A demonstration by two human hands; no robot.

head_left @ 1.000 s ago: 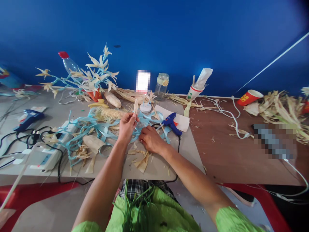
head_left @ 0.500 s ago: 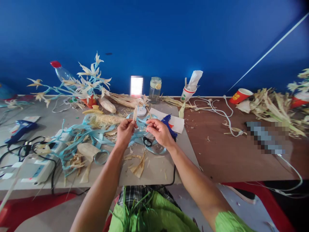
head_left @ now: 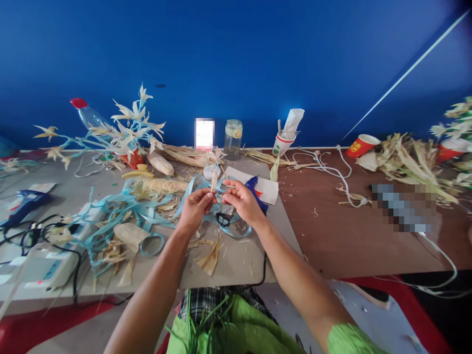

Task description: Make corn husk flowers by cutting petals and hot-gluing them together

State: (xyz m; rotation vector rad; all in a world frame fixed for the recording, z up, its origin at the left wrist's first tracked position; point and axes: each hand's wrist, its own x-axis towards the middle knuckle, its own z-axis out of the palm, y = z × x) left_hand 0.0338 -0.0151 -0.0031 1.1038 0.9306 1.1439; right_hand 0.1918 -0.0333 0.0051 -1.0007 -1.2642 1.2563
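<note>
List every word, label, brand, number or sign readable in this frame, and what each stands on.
No text can be read for certain.
Red cup lying tilted on the right: yellow markings, too small to read.
White cup with a red band: green mark, too small to make out.
Bright screen by the wall: pixelated, unreadable.
Dark device on the right: pixelated, unreadable.

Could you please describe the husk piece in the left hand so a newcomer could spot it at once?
Below the blue wall, find the grey work surface. Over it, the left hand pinches the pale husk piece. Unlike the husk scraps lying around, it is held upright.
</note>
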